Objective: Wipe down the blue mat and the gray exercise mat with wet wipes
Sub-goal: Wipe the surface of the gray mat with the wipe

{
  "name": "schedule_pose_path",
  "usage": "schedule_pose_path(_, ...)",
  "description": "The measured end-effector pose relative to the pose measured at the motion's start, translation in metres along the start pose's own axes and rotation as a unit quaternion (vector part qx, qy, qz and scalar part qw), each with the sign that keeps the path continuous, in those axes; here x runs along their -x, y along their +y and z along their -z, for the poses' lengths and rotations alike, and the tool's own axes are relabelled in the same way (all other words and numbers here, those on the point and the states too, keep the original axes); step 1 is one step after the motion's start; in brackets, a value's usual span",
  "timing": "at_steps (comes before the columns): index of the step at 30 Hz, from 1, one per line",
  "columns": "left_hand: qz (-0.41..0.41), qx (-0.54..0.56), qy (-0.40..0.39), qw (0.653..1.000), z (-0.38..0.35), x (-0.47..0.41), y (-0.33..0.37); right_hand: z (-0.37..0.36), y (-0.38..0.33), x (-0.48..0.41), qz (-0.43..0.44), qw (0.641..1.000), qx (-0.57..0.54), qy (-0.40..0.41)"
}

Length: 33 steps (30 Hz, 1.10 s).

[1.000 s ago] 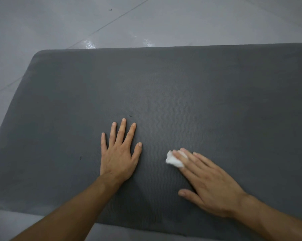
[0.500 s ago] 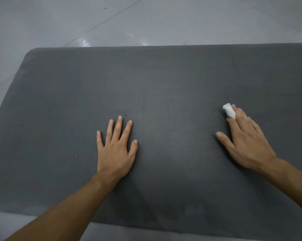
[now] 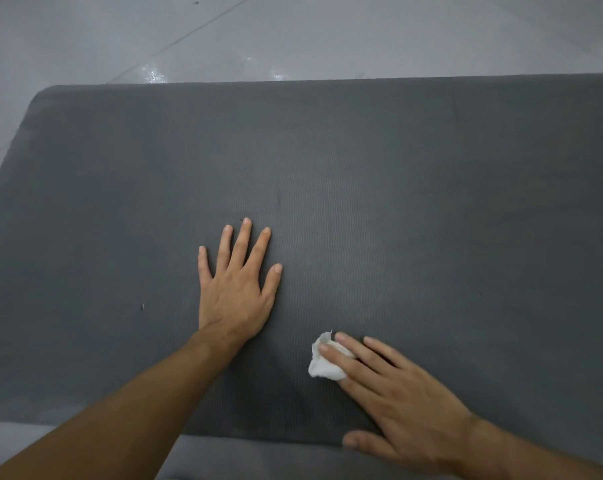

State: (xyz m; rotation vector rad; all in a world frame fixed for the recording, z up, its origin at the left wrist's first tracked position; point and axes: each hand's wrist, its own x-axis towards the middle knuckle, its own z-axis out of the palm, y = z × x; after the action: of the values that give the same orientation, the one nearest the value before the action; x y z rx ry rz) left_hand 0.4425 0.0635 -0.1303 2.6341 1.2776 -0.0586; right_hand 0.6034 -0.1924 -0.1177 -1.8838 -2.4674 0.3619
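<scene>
Matt ribbed foam mat (fine wavy texture); glossy tiled floor.

Open gray mat surface ahead, right; left hand flat on mat, obstructs leftward path.

No text, label, brand, number or sign can be read anywhere.

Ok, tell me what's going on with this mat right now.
A person is wiping the gray exercise mat, which lies on a pale tiled floor. The left hand rests flat on the mat with fingers spread, apparently bracing. The right hand presses a crumpled white wet wipe against the mat under straight fingers, close to the mat's near edge.
</scene>
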Motion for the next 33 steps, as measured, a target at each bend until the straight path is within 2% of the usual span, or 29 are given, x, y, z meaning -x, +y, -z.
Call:
schedule_pose_path(2, 0.003, -0.004, 0.002, 1.000, 0.000, 0.001, 0.001, 0.002, 0.013, 0.003, -0.027, 1.000, -0.010, 0.013)
schedule_pose_path(5, 0.001, -0.006, 0.003, 1.000, 0.000, 0.000, 0.001, 0.011, 0.054, 0.004, -0.120, 0.992, -0.038, 0.028)
schedule_pose_path(10, -0.003, -0.005, 0.006, 1.000, -0.003, -0.001, -0.001, 0.028, 0.134, 0.012, -0.327, 0.943, -0.023, 0.050)
schedule_pose_path(13, -0.003, -0.008, 0.005, 1.000, -0.004, -0.001, -0.002, 0.030, 0.153, 0.021, -0.378, 0.924, -0.032, 0.053)
schedule_pose_path(16, -0.002, -0.008, 0.006, 1.000, -0.004, -0.001, -0.002, 0.033, 0.141, 0.025, -0.349, 0.933, -0.064, 0.055)
schedule_pose_path(21, 0.000, -0.013, 0.001, 1.000, -0.004, -0.001, -0.002, 0.029, 0.080, 0.030, -0.133, 0.989, -0.072, 0.000)
schedule_pose_path(27, -0.002, -0.011, 0.002, 1.000, -0.003, 0.000, 0.000, 0.008, 0.015, 0.018, 0.040, 0.999, 0.004, -0.024)
schedule_pose_path(30, -0.001, -0.015, 0.001, 1.000, -0.003, 0.000, -0.001, 0.006, 0.015, 0.010, 0.058, 0.998, 0.016, -0.015)
schedule_pose_path(33, 0.000, -0.014, 0.003, 1.000, -0.003, 0.000, 0.000, 0.006, 0.041, 0.002, -0.015, 1.000, 0.014, 0.001)
